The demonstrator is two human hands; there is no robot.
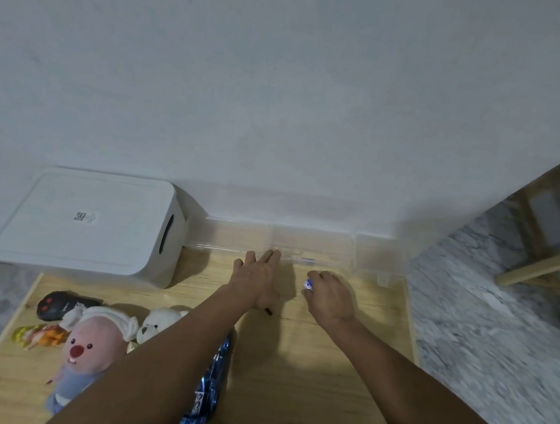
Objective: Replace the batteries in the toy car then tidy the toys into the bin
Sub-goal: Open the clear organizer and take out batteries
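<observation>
My left hand [255,277] stretches forward with straight fingers, its tips touching the near wall of a clear plastic compartment box [319,246] at the back of the wooden board [297,358]. My right hand [329,294] is curled around a small blue-and-white object [308,284], likely a battery, just in front of that box. A small dark item [269,311] pokes out under my left wrist. A white lidded bin [86,221] stands at the back left. The black toy car [60,304] lies left, beside the plush toys.
A pink plush [86,347], a white bear plush [161,324] and a yellow-orange figure [38,335] lie at the left front. A blue foil pack [209,383] sits under my left forearm. Marble floor and a wooden frame [535,267] are to the right.
</observation>
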